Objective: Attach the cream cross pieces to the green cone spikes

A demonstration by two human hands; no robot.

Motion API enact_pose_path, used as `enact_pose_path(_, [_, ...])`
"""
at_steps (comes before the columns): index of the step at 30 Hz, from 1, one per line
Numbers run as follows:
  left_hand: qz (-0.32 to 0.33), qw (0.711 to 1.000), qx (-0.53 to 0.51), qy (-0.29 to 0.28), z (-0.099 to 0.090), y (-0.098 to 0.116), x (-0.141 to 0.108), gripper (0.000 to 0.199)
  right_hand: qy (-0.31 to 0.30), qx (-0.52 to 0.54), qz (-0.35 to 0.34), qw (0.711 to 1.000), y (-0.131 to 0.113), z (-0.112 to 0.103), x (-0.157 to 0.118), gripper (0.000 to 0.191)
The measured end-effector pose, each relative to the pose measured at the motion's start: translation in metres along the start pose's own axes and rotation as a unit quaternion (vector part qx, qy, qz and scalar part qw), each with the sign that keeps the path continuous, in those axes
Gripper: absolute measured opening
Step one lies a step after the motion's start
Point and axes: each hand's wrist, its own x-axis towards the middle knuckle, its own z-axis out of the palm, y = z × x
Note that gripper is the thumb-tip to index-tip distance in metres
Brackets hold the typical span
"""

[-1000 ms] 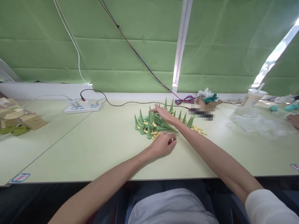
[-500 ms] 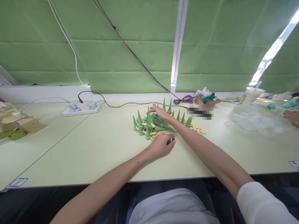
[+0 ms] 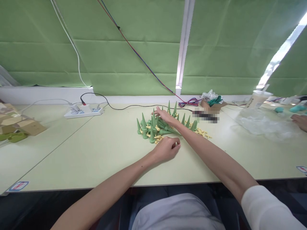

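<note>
Hardly anything shifts mid-frame, so handling seems paused: right hand [image 3: 167,117] over green spikes [image 3: 144,129], left hand [image 3: 165,149] curled below, whether fingers pinch anything I cannot tell.

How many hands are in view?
3: the left hand in front of the green cones, the right hand over them, another person's hand at the picture's right edge. Others may be hidden.
</note>
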Motion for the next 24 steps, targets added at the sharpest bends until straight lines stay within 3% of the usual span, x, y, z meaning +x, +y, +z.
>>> enact_pose_path(8, [0.004, 1.0, 0.002, -0.008, 0.001, -0.004, 0.001, 0.021, 0.097, -0.026, -0.137, 0.985, -0.034, -0.008, -0.012, 0.06])
enact_pose_path(14, [0.002, 1.0, 0.003, -0.003, 0.002, -0.006, 0.001, 0.021, 0.156, -0.077, -0.206, 0.963, -0.055, -0.015, -0.046, 0.055])
enact_pose_path(19, [-0.02, 0.999, 0.003, 0.049, 0.003, -0.01, 0.005, 0.014, 0.213, -0.153, -0.268, 0.927, -0.049, -0.014, -0.089, 0.047])
enact_pose_path(24, [-0.009, 0.995, -0.007, 0.096, 0.002, -0.012, 0.009, 0.014, 0.193, -0.194, -0.294, 0.916, -0.026, -0.019, -0.124, 0.039])
